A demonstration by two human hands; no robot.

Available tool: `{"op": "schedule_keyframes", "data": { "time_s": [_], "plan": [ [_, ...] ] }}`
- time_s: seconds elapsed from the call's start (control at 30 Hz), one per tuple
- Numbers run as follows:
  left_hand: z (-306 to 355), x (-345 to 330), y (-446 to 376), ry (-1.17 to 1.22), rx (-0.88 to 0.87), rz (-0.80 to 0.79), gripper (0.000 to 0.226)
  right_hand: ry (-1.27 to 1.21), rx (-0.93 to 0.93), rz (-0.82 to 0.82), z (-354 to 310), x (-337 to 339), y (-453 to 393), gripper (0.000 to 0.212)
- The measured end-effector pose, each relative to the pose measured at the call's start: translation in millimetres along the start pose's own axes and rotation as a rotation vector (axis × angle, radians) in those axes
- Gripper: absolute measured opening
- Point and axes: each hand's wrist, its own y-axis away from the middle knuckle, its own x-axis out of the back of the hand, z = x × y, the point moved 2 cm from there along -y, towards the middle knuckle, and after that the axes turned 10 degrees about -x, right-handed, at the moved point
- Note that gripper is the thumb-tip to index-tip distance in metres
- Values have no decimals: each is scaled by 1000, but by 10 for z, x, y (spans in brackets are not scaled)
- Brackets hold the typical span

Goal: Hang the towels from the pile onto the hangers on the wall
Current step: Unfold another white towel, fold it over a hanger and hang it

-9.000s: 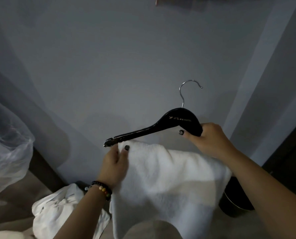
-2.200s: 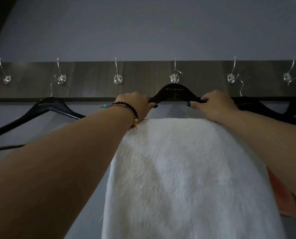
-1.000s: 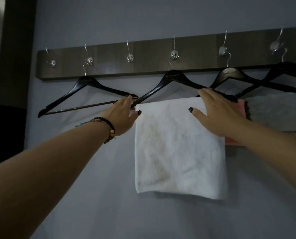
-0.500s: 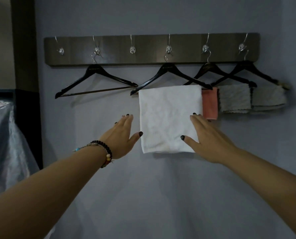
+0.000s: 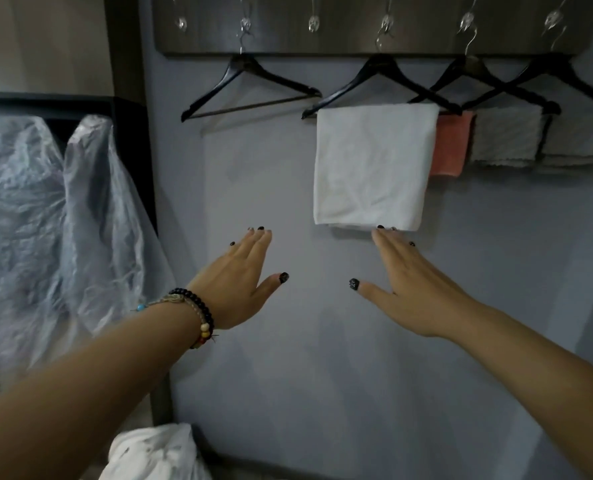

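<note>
**Both hands empty below the hung white towel**

The left hand (image 5: 239,282) and right hand (image 5: 409,282) are raised in front of the grey wall (image 5: 288,375), palms toward it, fingers straight and close together, thumbs spread inward. Neither holds anything. The right fingertips (image 5: 380,233) reach the lower edge of the white towel (image 5: 371,168); whether they touch it I cannot tell. The left hand is well apart from the towel, down and to its left. A bead bracelet (image 5: 198,313) sits on the left wrist.

The white towel hangs folded over the bar of the 2nd hanger (image 5: 381,84) from the left, which hangs from a hook on the wooden rack (image 5: 357,39) at the top. To its left, a bare hanger (image 5: 250,88) hangs from another hook. To its right, 2 more hangers cross each other and carry a pink towel (image 5: 451,143) and 2 grey towels (image 5: 506,136), the pink one partly behind the white one.

At the near bottom edge lies the pile (image 5: 156,452) of white cloth, below the left forearm. Clear plastic sheeting (image 5: 46,220) covers something at the left.
</note>
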Motion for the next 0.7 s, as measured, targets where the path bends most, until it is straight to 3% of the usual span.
{"op": "schedule_keyframes", "data": {
  "time_s": [0.3,0.47,0.6,0.7],
  "plan": [
    [-357,-552,1249,60,146,-143,88,-8,85,-246,-620,-915,434,87],
    [-880,-956,1774,144,233,-194,79,-46,132,-348,-1136,-1610,374,87],
    [-1424,-1273,2113,127,226,-242,105,-96,116,-438,-1559,-2236,267,87],
    [-1787,-1532,2315,153,261,-278,100,-117,95,-472,-1881,-2733,175,87]
  ]
}}
